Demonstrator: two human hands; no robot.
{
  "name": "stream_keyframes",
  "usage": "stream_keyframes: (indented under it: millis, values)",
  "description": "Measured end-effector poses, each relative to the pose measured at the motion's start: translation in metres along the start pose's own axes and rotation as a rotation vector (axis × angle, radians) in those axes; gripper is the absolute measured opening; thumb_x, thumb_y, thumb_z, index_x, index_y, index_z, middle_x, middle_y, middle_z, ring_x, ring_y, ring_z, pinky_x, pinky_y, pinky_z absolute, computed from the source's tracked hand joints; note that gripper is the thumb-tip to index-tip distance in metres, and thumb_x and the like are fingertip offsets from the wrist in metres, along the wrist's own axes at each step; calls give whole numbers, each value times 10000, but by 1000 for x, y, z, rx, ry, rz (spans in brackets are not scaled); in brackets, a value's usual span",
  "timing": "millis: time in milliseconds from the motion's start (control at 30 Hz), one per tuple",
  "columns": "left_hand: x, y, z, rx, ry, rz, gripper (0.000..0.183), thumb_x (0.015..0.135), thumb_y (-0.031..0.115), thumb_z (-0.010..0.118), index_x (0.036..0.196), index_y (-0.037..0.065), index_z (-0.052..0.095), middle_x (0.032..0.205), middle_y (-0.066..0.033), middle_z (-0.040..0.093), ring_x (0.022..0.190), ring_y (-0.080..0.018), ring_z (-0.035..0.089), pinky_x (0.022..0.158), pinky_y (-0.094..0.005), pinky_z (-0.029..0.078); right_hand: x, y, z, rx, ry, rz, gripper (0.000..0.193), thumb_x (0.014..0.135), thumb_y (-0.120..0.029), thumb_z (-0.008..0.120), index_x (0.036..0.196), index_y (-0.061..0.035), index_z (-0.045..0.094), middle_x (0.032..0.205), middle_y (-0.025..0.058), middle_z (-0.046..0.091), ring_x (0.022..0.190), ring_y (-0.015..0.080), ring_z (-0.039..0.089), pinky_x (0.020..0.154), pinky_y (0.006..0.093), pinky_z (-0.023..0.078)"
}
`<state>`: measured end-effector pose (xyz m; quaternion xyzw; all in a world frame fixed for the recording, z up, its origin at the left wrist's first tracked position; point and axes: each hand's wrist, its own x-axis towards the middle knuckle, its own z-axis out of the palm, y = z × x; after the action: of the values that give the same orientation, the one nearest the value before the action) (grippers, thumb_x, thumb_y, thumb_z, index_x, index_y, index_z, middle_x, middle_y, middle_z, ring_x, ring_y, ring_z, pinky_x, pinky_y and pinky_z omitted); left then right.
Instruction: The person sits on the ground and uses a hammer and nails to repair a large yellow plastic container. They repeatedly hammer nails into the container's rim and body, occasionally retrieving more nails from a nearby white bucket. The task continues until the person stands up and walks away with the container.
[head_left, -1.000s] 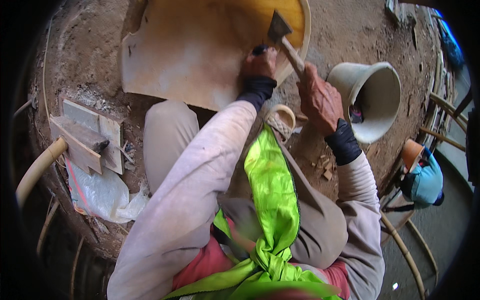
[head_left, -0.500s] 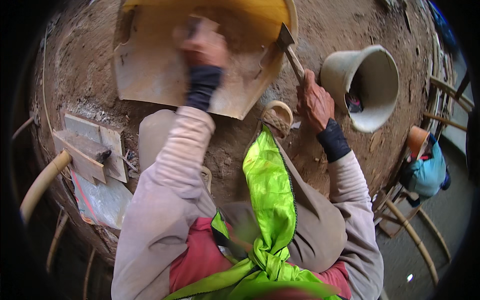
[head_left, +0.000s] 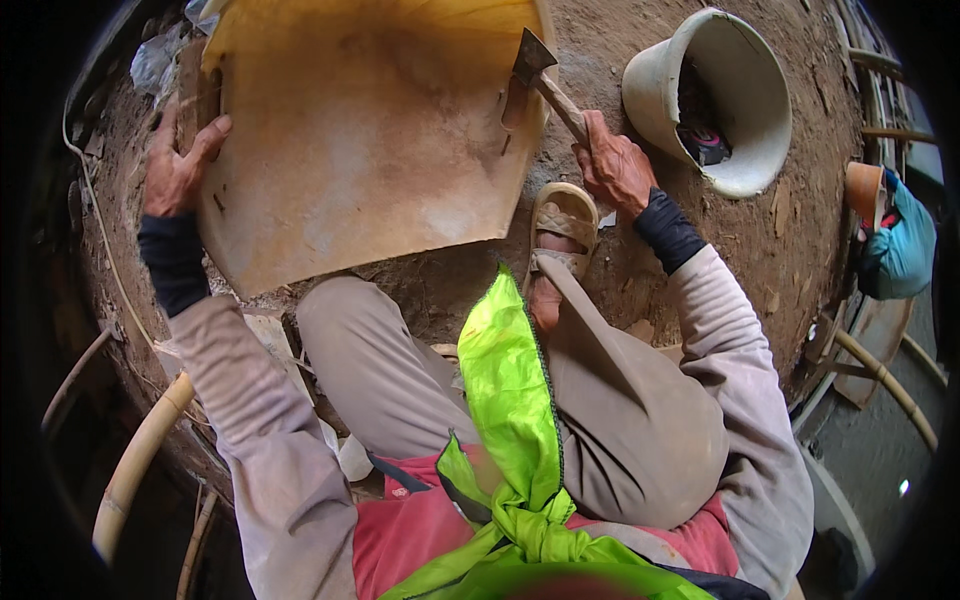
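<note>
A wide, cut-open plastic container (head_left: 370,200), yellow at the far end and dusty brown inside, lies on the dirt before my knees. My left hand (head_left: 180,165) is at its left side, the thumb over the wall and the fingers mostly hidden on the outer side. Closed round a wooden handle, my right hand (head_left: 617,168) holds a small hatchet (head_left: 535,58). Its dark blade rests over the container's right edge, close to a slot in the wall.
A whitish bucket (head_left: 645,90) lies tipped at the right with dark contents. Farther right are a teal bag (head_left: 900,250) and an orange pot (head_left: 862,190). Bamboo poles (head_left: 140,465) curve along the lower left. Crumpled clear plastic (head_left: 155,65) lies at the far left.
My left hand has moved from inside the container to its left side. The container has turned, its near left corner now closer to me. My right hand still holds the hatchet.
</note>
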<state>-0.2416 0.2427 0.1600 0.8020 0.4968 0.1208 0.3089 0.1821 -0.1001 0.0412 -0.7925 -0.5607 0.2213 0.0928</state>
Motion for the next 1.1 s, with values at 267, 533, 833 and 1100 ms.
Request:
stream_keyframes:
  millis: [267,533,833,1100]
  values:
    - [-37,152,27,192,72,255,661,971,215,686,1539,11,415,1416,-162,605,1258,-264,609,1072,-369,486,-30,-10,11,198,229,-24,452,932,-147,646,1324,-72,433,862,284,677,794,515,662,671,588,517]
    - [-9,127,32,-83,42,266,635,953,294,712,1494,64,474,1255,-195,697,1109,-291,695,980,-370,538,-47,-40,5,162,373,-104,460,955,-179,664,1342,-85,434,980,229,698,786,444,693,600,504,548]
    - [-10,121,31,288,125,439,558,963,304,715,1435,70,534,1201,-178,710,1036,-291,718,941,-369,563,-37,-58,-18,257,475,-154,438,954,-187,670,1329,-94,464,993,217,703,798,428,696,623,490,558]
    - [-16,128,24,186,21,217,664,982,345,686,1510,22,447,1363,-165,632,1222,-260,624,1064,-367,484,-35,-30,21,87,114,-11,445,932,-151,662,1315,-96,440,943,232,692,766,451,689,642,547,545]
